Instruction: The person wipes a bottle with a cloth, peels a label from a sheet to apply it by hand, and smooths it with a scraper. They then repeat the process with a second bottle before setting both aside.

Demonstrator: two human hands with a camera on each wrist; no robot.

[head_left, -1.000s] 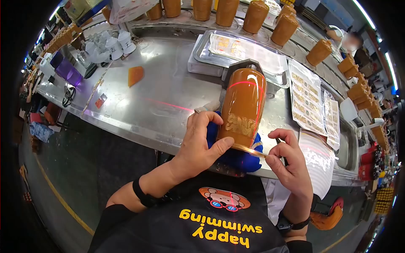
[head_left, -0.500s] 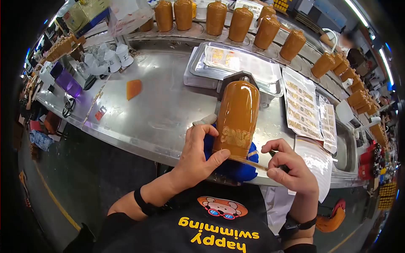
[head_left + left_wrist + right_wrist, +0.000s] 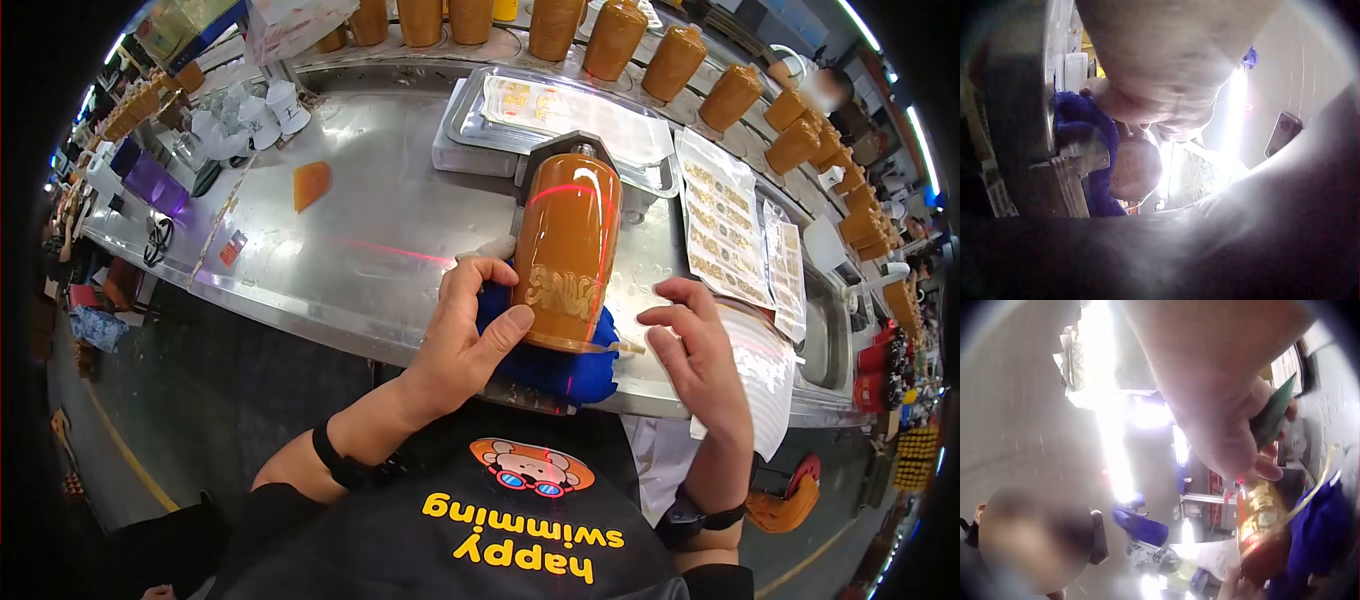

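Observation:
A glossy brown bottle [image 3: 572,225] lies tilted, its neck toward a dark angular support [image 3: 540,153] and its base over a blue cloth [image 3: 560,375]. A gold ornamental decal [image 3: 562,290] sits low on its side. From the base a thin gold strip [image 3: 628,348] sticks out to the right, its end loose. My left hand [image 3: 462,335] holds the bottle's lower left side, thumb near the base edge. To the right of the strip's end is my right hand [image 3: 700,352], index finger and thumb apart. In the right wrist view its fingers hold a dark green pointed piece [image 3: 1272,415].
Decal sheets [image 3: 722,220] lie to the right, beside a sink [image 3: 825,345]. Behind the bottle is a metal tray [image 3: 655,180] with more sheets. An orange piece [image 3: 310,186] and a purple bottle [image 3: 150,180] are at left. Brown bottles [image 3: 675,62] line the back.
The right hand has let go of the gold strip's end and drawn a little away to the right. The left thumb has shifted up slightly along the bottle.

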